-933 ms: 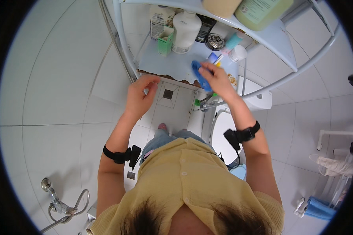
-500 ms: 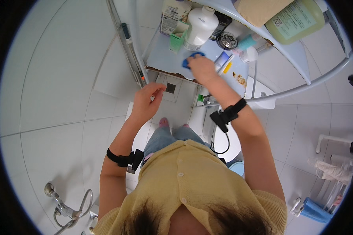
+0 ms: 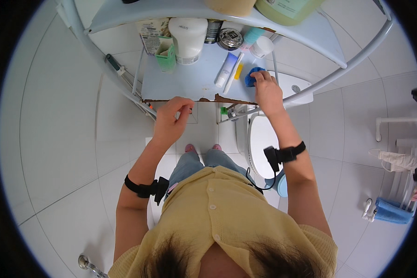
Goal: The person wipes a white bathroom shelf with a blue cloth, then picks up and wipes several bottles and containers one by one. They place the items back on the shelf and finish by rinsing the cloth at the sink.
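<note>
My right hand (image 3: 267,90) grips a bunched blue cloth (image 3: 253,77) against the right end of a light blue shelf (image 3: 190,83). Left of the cloth lie a yellow piece (image 3: 238,72), a slim white stick-like item (image 3: 233,74) and a blue-and-white tube (image 3: 225,70). By the shelf's front edge, toward its left side, my left hand (image 3: 171,118) is loosely curled, palm inward, with nothing seen in it. Along the back stand a white bottle (image 3: 188,41), a small green box (image 3: 166,55), a round dark-lidded jar (image 3: 230,39) and a white jar (image 3: 262,47).
Brown rust and chipped paint run along the shelf's front edge. An upper shelf (image 3: 180,14) overhangs it, bearing a large green-yellow bottle (image 3: 287,9). Curved tubing (image 3: 343,74) frames the right side. A toilet (image 3: 264,143) stands below right; a long pole (image 3: 120,69) leans left.
My right hand has carried the blue cloth rightward across the shelf, past the tube and yellow piece. My left hand stays near the front edge. The whole view has shifted.
</note>
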Motion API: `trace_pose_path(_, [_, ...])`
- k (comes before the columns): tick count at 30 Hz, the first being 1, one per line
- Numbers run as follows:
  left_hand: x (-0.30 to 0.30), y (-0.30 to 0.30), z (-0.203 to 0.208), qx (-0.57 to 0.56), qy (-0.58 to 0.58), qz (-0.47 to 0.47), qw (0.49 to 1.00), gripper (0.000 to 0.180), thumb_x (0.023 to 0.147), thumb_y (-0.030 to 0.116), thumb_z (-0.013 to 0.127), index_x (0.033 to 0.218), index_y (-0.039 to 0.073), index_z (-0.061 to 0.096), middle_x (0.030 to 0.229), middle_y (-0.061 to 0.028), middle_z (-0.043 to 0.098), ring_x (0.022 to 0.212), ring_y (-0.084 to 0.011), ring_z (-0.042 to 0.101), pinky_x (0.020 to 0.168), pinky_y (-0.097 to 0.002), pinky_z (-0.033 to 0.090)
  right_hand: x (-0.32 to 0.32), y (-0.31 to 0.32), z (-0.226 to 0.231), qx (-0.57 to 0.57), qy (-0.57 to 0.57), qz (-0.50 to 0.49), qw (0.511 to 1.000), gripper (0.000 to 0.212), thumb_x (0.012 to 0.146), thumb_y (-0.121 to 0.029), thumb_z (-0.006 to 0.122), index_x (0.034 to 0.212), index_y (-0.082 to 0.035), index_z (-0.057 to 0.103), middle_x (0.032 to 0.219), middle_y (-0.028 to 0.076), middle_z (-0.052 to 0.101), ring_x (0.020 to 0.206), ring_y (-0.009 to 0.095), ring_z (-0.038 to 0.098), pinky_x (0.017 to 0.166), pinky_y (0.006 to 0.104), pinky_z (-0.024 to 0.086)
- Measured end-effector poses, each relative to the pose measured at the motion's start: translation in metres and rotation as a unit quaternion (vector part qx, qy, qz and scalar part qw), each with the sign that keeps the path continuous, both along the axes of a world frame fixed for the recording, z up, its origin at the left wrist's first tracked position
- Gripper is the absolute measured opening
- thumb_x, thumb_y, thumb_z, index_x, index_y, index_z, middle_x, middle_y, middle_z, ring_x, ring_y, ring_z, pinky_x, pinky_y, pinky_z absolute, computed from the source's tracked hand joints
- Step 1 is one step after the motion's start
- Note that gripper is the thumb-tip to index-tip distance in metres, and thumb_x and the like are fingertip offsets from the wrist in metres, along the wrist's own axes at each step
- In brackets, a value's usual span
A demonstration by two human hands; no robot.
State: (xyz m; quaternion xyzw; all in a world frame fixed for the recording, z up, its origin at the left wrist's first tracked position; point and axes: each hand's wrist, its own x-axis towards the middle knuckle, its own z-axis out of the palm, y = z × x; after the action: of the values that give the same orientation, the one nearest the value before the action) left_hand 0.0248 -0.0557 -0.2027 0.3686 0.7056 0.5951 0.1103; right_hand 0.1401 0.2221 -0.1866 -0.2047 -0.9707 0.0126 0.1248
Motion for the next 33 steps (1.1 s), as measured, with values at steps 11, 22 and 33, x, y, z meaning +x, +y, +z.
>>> trace_pose_path(11, [0.013,0.000,-0.007,-0.026,0.020,-0.010,0.999,0.014,0.087,-0.006,0.057,0.096,0.002,0.065,0.086,-0.0088,0.066,0.071,-0.0208,0.063,0.059,-0.0293,0.049,-0.035,0.055,-0.041,-0.003,-0.006,-0.025,1.000,0.034,0.083,-0.007,0.060,0.116,-0.013,0.062,0.120,0.007,0.063,0.103,0.031,0.061,0.087,0.0419,0.053])
trace_pose_path(22, [0.071,-0.021,0.011,-0.071,0.009,0.135,0.988,0.015,0.087,-0.009,0.056,0.097,-0.001,0.065,0.087,-0.0096,0.066,0.075,-0.0180,0.065,0.067,-0.0281,0.052,-0.014,0.004,0.038,-0.238,-0.153,0.082,0.956,0.032,0.093,-0.016,0.057,0.123,-0.005,0.058,0.108,0.016,0.067,0.098,0.028,0.066,0.082,0.0423,0.056])
trace_pose_path(33, [0.226,-0.113,0.019,-0.075,-0.073,0.413,0.905,0.019,0.086,-0.007,0.056,0.101,-0.001,0.066,0.089,-0.0112,0.067,0.078,-0.0195,0.066,0.070,-0.0309,0.054,-0.005,-0.160,0.013,-0.895,-0.295,0.127,0.310,0.057,0.100,-0.041,0.051,0.139,0.000,0.045,0.132,0.018,0.057,0.112,0.033,0.063,0.091,0.0438,0.054])
